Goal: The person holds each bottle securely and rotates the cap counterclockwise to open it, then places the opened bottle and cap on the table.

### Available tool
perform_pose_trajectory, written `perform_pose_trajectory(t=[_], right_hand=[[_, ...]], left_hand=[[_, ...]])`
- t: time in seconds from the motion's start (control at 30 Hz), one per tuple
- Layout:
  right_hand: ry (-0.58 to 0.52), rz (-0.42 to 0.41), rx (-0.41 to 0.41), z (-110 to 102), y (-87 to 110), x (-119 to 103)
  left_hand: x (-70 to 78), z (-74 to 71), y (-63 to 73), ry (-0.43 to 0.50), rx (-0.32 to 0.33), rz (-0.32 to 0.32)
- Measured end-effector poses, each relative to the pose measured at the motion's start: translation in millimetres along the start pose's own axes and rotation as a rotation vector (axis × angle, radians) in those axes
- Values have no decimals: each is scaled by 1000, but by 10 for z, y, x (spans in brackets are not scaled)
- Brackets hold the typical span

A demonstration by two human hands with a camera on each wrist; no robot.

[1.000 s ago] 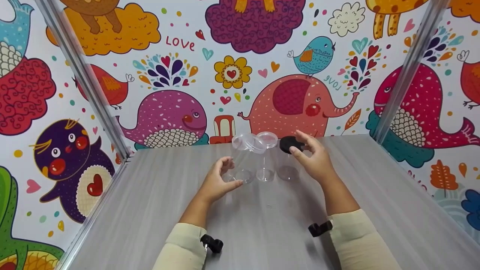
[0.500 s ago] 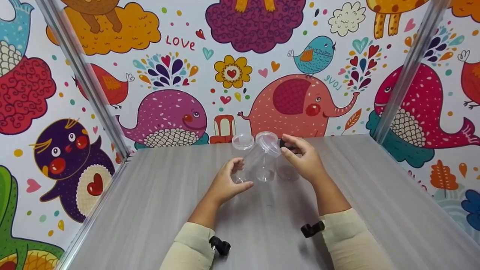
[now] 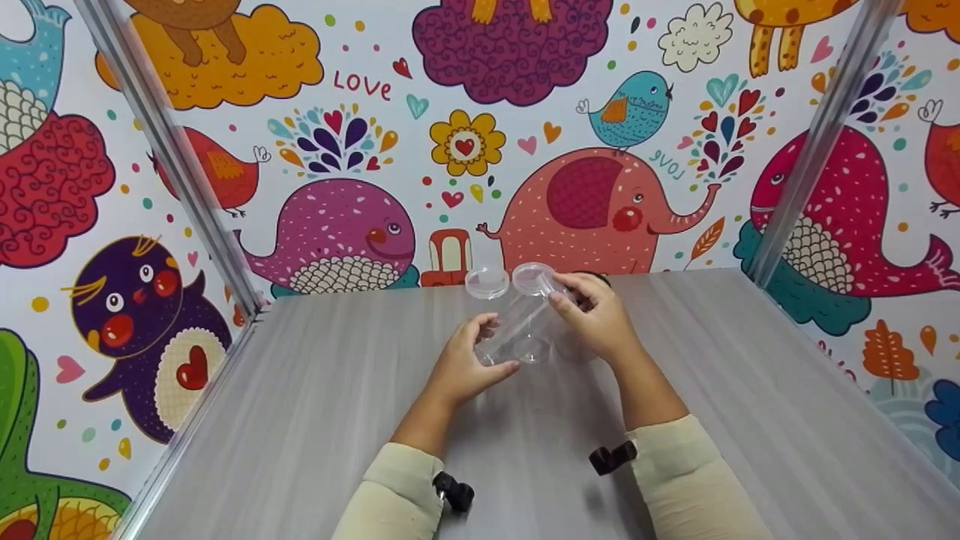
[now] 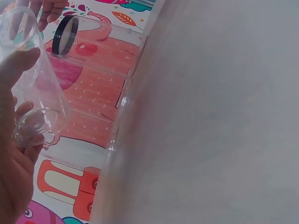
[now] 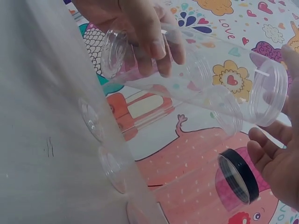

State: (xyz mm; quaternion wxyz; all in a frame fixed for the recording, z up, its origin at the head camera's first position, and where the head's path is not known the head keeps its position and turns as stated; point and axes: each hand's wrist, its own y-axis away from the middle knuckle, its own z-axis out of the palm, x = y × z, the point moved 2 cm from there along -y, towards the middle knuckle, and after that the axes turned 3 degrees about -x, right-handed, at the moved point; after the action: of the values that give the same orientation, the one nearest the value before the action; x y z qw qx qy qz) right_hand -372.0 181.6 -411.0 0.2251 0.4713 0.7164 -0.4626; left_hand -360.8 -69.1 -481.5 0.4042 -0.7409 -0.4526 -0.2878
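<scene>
A clear plastic jar (image 3: 516,321) is tilted, its top end up to the right. My left hand (image 3: 461,366) holds it near the base, fingers and thumb around the wall. My right hand (image 3: 602,319) grips the clear ring at its top with thumb and fingers; whether that ring is a screw lid or the jar's neck I cannot tell. In the right wrist view, the right fingers (image 5: 267,148) curl by this ring. Behind stand two more clear jars, a left one (image 3: 487,283) and a middle one (image 3: 531,276). A black-lidded jar (image 5: 239,176) is mostly hidden by my right hand in the head view.
The grey wood-grain table (image 3: 315,420) reaches back to a wall (image 3: 360,225) printed with cartoon animals. Metal posts (image 3: 810,142) stand at both back corners. The standing jars are close together near the wall.
My left hand has carried the tilted jar to the right, away from the left standing jar. The right hand has moved left from beside the black lid and now grips the tilted jar's top.
</scene>
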Motion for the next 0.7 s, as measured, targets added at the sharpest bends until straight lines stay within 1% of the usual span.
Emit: perform_pose_trajectory(t=[0.13, 0.33, 0.5, 0.7], right_hand=[[12, 22, 13, 24, -4, -13], [12, 11, 37, 44, -16, -23], [-34, 19, 5, 45, 11, -8], [-78, -30, -35, 35, 21, -5]], left_hand=[[-3, 12, -5, -4, 12, 11], [0, 20, -14, -30, 29, 17], [-12, 20, -5, -40, 30, 14], [-24, 13, -1, -29, 24, 6]])
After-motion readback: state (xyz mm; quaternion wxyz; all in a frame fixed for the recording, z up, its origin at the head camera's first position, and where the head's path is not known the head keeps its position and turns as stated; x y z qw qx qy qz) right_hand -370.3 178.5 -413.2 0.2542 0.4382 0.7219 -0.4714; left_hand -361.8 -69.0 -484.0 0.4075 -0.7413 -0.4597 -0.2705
